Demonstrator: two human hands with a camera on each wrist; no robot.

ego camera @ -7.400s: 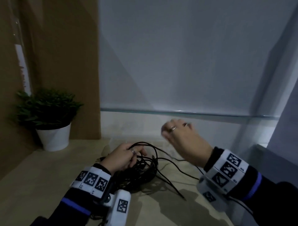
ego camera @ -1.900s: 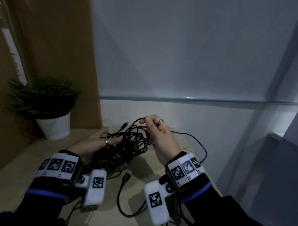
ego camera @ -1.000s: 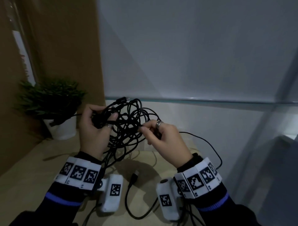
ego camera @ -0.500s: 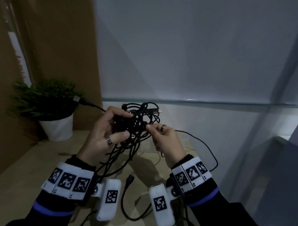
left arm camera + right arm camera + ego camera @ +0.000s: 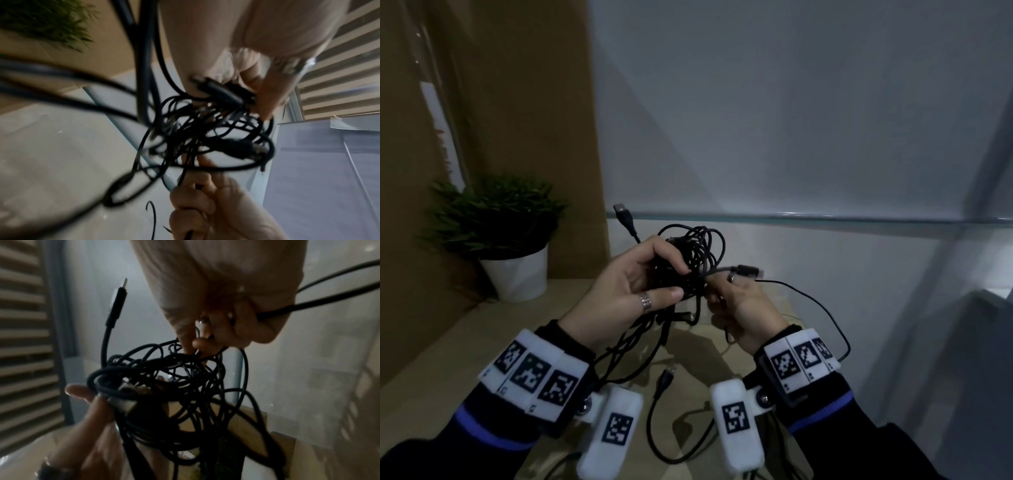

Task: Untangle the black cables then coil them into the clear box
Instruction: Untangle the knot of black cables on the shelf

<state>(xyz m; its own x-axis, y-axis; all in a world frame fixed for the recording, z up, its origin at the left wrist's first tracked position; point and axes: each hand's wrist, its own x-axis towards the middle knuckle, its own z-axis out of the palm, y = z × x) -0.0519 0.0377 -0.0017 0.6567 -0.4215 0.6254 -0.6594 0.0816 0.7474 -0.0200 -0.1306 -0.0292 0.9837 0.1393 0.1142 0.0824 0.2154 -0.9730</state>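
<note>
Item: black cables (image 5: 688,260), one knotted bundle, held in the air above the bench (image 5: 441,346) in front of the person. Left hand (image 5: 626,291): grip clenched round the bulk of the knot, thumb and fingers curled about it. Right hand (image 5: 739,308): grip pinching a single strand at the knot's right edge, its plug (image 5: 748,270) jutting rightward just past the fingers. Loose ends: one plug (image 5: 623,212) standing up above the left hand; several strands hanging to the bench, one connector (image 5: 666,375) lying there between the wrists. Clear box: its glass-like rim (image 5: 825,217) appears behind the hands, though this cannot be told for certain; no cable in it. Also present: potted plant (image 5: 496,226), far left. Step in hand: untangling, early stage; no coiling begun. Next move likely calls for drawing the pinched strand out through the loops while the left hand steadies the mass, gently, lest the knot tighten.
</note>
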